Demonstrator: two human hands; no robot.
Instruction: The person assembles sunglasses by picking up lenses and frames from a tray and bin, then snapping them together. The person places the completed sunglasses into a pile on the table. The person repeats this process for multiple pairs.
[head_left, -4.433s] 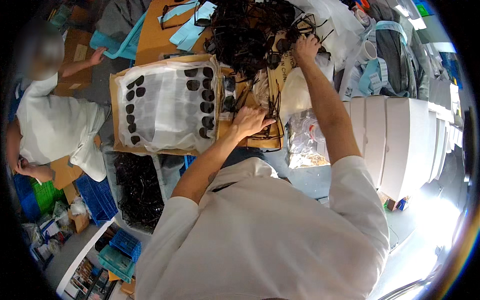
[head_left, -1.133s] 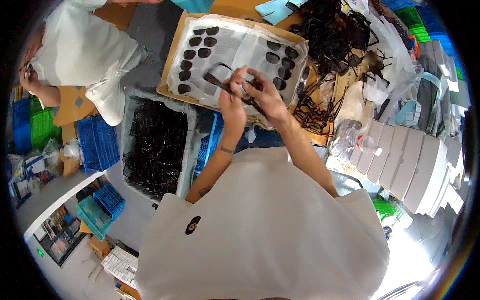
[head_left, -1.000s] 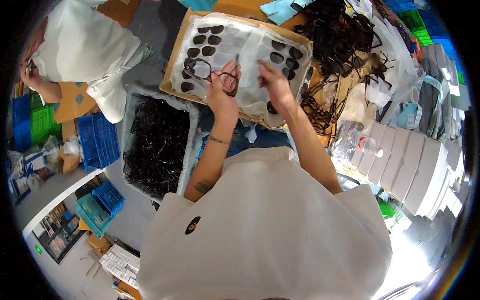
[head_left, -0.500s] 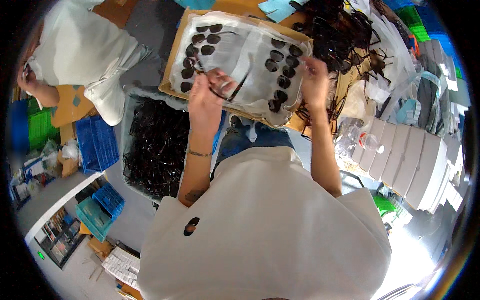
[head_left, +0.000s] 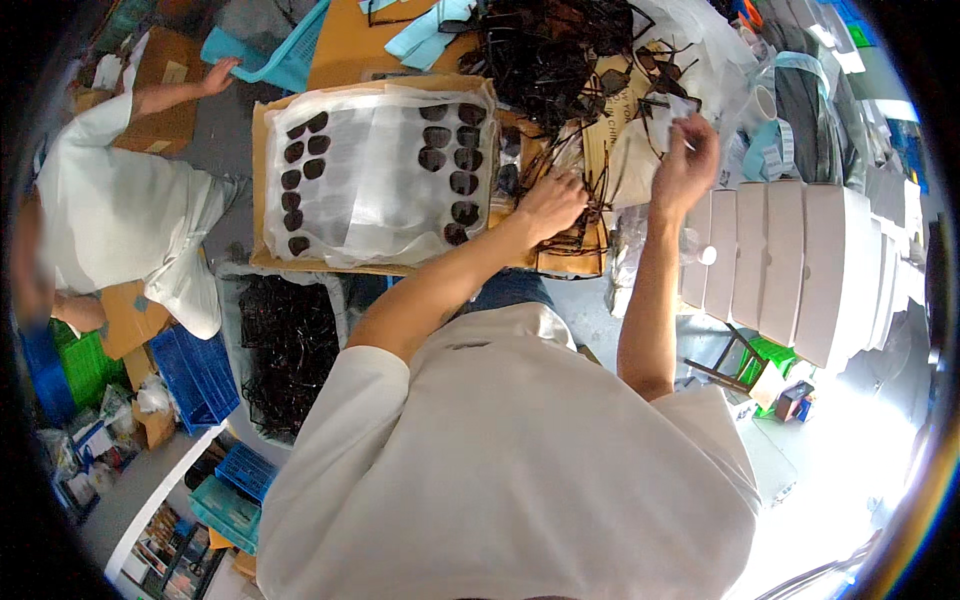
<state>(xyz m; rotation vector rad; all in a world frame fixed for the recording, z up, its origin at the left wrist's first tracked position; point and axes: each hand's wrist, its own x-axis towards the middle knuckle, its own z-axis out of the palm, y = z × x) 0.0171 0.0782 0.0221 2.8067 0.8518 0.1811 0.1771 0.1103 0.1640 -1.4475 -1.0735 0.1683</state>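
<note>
A shallow cardboard box [head_left: 262,190] lined with white sheeting holds dark sunglasses lenses [head_left: 465,158] in columns along its left and right sides. My left hand [head_left: 557,203] reaches past the box's right edge into loose dark glasses frames [head_left: 590,225]. Its fingers are curled down among them; what they grip is hidden. My right hand [head_left: 688,160] is raised farther right with fingertips pinched together, close to a small white piece [head_left: 682,106]. Whether the fingers hold that piece is unclear. A big heap of dark sunglasses [head_left: 540,60] lies beyond both hands.
White boxes [head_left: 780,260] stand in a row at right. A grey tub [head_left: 228,330] full of dark frames sits left of me. Another person [head_left: 120,200] works at far left, one hand near a light-blue basket [head_left: 290,60]. Blue crates [head_left: 195,370] stand below.
Both hands have left the lined box and moved right. The dark glasses frame my left hand held over the box is no longer there. The view has shifted; the other person's arm now extends toward the basket.
</note>
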